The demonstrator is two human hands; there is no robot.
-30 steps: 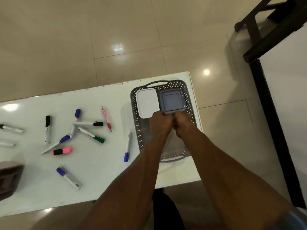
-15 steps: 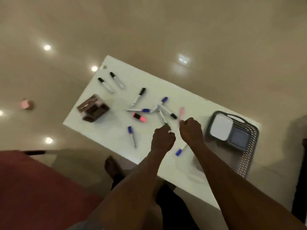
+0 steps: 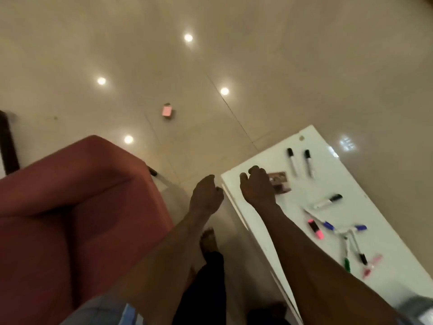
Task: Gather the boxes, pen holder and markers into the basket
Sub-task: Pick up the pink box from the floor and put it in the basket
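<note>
The brown pen holder (image 3: pixel 280 184) stands near the left end of the white table (image 3: pixel 386 254), partly hidden behind my right hand (image 3: pixel 256 187). That hand hovers just left of it, fingers curled and empty. My left hand (image 3: pixel 205 195) hangs over the floor beside the table's end, loosely curled, holding nothing. Two black-capped markers (image 3: pixel 293 161) lie beyond the holder. Several more markers, including a pink highlighter (image 3: pixel 315 229) and a green-capped one (image 3: pixel 346 263), are scattered to the right. Only a grey corner of the basket (image 3: pixel 419 306) shows at bottom right.
A red sofa arm (image 3: pixel 77 207) fills the lower left, close to the table's end. A small pink object (image 3: pixel 167 111) lies on the shiny tiled floor. My bare foot (image 3: pixel 207 239) stands between sofa and table.
Both hands left the basket and swept left across the table past the markers. My view swung left with them; the basket has nearly gone out of sight and the pen holder is now at my right hand.
</note>
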